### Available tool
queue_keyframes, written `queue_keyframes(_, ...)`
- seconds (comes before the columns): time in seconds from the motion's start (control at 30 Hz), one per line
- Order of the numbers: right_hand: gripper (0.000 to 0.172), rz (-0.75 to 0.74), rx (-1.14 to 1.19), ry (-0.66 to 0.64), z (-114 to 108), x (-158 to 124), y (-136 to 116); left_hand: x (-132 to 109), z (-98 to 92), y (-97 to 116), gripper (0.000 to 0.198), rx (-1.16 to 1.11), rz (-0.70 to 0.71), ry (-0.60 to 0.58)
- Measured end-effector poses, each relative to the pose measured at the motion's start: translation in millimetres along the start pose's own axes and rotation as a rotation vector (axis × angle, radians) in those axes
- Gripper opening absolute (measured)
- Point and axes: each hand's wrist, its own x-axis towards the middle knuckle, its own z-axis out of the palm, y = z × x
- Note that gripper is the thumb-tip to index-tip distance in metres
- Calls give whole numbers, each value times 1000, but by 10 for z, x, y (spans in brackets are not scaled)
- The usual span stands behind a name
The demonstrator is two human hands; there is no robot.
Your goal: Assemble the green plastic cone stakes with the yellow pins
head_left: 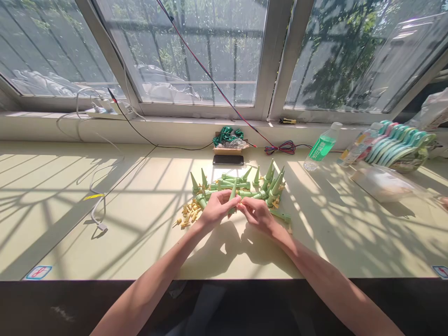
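Note:
Over the front of a heap of green plastic pieces, my left hand (217, 207) is closed around a tapered green spike (233, 190) that points upward. Close against it, my right hand (258, 214) has its fingers pinched at the spike's side. A small yellowish bit seems to show at those fingertips, but I cannot make out what it is. Behind both hands lie several more green cone-shaped spikes (276, 186), some standing and some flat, a few with yellow fittings. Small yellow plastic fittings (191, 212) are piled to the left of my left hand.
A black phone (228, 160) lies behind the heap, before a small box (229, 148) with green material. A green-labelled bottle (322, 147) and a row of pastel hoops (402, 144) stand right. A white cable (94, 200) crosses the left table. At the right edge, a person's hand (444, 201) shows.

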Motion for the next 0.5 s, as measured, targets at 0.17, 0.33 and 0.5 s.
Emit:
queue_keyframes(0.17, 34, 26, 55, -19, -9, 2, -15, 1, -9, -5, 29, 7, 5, -3)
queue_keyframes(0.33, 36, 36, 75, -26, -3, 2, -7, 9, -34, -42, 29, 0, -3, 3)
queue_keyframes(0.5, 29, 30, -3, 14, -6, -6, 30, 21, -21, -40, 30, -56, -14, 28)
